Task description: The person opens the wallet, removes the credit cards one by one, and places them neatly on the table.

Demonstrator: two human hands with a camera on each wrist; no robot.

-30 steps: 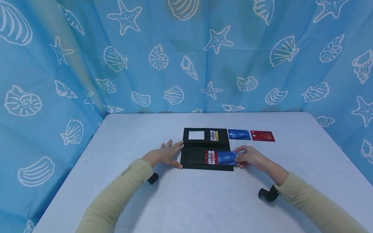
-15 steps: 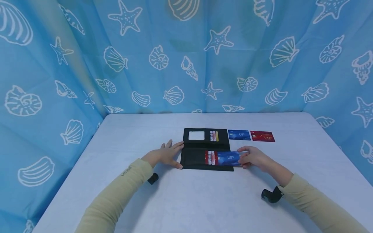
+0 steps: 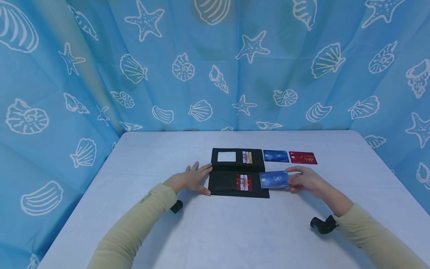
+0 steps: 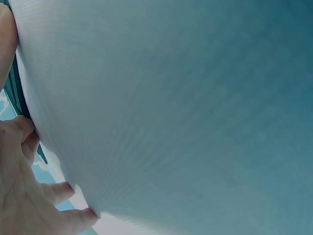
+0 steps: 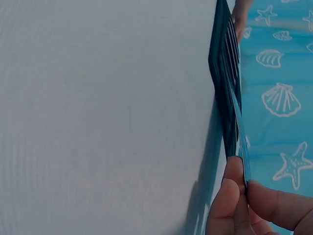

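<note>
A black wallet (image 3: 221, 181) lies unfolded on the white table, with red and pale cards (image 3: 244, 182) showing in its lower half. My right hand (image 3: 304, 180) pinches a blue VIP card (image 3: 273, 179) by its right end; the card's left end overlaps the wallet's right edge. The right wrist view shows this card (image 5: 239, 117) edge-on between thumb and fingers, slanting up from the wallet (image 5: 226, 73). My left hand (image 3: 195, 178) is spread with its fingertips at the wallet's left edge. In the left wrist view the fingers of the left hand (image 4: 29, 186) are extended against the table.
Behind the right hand, a second blue VIP card (image 3: 276, 155) and a red VIP card (image 3: 303, 157) lie side by side on the table (image 3: 215, 231). The wallet's upper half holds a white window (image 3: 226, 156) and several small cards (image 3: 246, 157). A blue shell-print curtain (image 3: 215, 67) hangs behind.
My right hand has moved right, drawing the blue card out of the wallet's lower half and lifting it slightly. More of the red cards' surroundings now shows. The left hand has stayed put.
</note>
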